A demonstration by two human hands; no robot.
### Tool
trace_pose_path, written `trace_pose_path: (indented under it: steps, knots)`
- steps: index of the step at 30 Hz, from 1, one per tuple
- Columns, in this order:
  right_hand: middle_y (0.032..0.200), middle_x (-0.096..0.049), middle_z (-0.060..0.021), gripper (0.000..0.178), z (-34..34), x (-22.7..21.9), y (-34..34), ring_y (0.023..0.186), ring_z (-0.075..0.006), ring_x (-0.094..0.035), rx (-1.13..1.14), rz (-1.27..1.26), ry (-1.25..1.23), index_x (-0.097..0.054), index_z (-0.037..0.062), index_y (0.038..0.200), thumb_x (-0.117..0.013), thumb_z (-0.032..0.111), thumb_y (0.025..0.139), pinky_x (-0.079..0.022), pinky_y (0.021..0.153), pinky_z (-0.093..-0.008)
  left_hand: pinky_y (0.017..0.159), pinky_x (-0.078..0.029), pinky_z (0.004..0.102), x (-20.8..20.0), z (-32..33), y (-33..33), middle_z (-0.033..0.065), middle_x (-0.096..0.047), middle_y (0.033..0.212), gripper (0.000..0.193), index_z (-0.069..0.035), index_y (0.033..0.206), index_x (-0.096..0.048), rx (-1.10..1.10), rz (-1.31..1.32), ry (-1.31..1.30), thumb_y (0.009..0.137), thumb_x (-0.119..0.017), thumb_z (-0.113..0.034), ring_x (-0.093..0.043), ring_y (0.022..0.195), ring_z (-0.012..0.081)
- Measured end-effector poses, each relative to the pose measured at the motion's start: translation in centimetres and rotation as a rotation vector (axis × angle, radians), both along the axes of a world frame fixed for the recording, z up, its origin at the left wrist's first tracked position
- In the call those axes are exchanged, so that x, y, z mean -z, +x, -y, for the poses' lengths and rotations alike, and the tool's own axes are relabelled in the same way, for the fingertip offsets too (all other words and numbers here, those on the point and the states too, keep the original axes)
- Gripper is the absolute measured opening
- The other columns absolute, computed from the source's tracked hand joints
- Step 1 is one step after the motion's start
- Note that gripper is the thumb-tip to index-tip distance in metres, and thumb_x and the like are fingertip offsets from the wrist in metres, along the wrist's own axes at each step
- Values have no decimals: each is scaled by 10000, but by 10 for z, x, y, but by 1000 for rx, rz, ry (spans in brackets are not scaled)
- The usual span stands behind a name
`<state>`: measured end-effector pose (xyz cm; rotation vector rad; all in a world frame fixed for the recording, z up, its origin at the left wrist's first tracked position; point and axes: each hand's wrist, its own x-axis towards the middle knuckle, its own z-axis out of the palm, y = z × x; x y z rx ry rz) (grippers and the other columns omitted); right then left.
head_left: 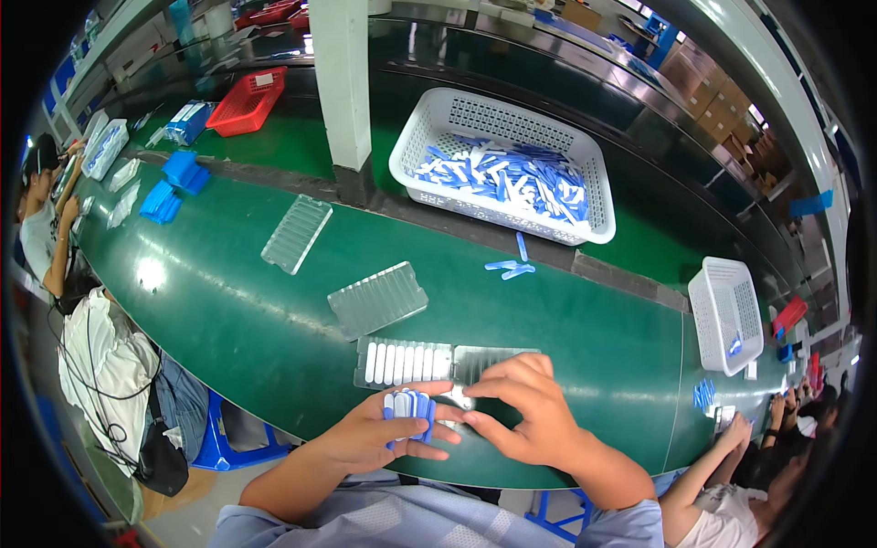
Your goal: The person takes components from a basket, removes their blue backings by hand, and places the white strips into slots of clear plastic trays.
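My left hand point(388, 431) is closed around a bundle of small blue and white plastic sticks point(408, 416). Just to its right my right hand point(530, 411) hovers with thumb and index finger apart; I see nothing certain between them. Beyond both hands, a clear plastic tray point(362, 375) holds several white sticks point(402, 362) side by side in its slots. Its neighbour on the right is another clear ribbed section point(468, 360), partly covered by my right hand. A small pale patch near the right fingertips is too unclear to name.
Two clear ribbed trays point(297, 234) point(377, 300) lie farther left on the green table point(228, 265). Loose blue sticks point(517, 271) lie before a white basket point(598, 196) heaped with sticks. A post point(343, 91) rises behind. Another white basket point(729, 356) and a co-worker's arm point(703, 470) are at right.
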<state>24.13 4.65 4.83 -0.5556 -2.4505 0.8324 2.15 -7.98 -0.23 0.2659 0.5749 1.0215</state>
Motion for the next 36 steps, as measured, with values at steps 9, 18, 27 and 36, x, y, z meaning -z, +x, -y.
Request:
trace_pose_path:
  steps: [9, 18, 27, 36]
  knots:
    - [703, -552, -26, 104, -1, 6, -17, 649, -150, -531, -103, 72, -461, -755, 86, 906, -808, 129, 828, -404, 615, -304, 1056, -536, 487, -3, 0, 19, 213, -564, 1395, 685, -106, 1611, -176, -46, -235, 209, 1027, -511, 19, -595, 1288, 357]
    - [680, -532, 16, 68, -4, 26, -8, 601, -79, -464, 19, 0, -678, -769, 74, 928, -775, 92, 863, -351, 542, -261, 872, -610, 378, -4, -6, 7, 215, -630, 1300, 485, 16, 1489, -376, 83, -308, 146, 1050, -533, -116, -674, 1168, 305]
    - [730, -616, 14, 97, -4, 20, -4, 597, -59, -492, 87, -275, -898, -727, -3, 1003, -685, -5, 916, -372, 517, -243, 670, -609, 321, 2, -2, 3, 199, -688, 1116, 344, 40, 1331, -527, 68, -284, 148, 1038, -577, -133, -698, 825, 195]
    - [872, -735, -108, 117, -25, 18, 11, 806, -135, -707, -142, -264, -909, -675, -48, 1038, -666, -58, 922, -556, 654, -254, 621, -602, 313, 2, -3, 5, 203, -701, 1088, 312, 51, 1307, -533, 15, -402, 156, 1028, -566, -85, -694, 800, 189]
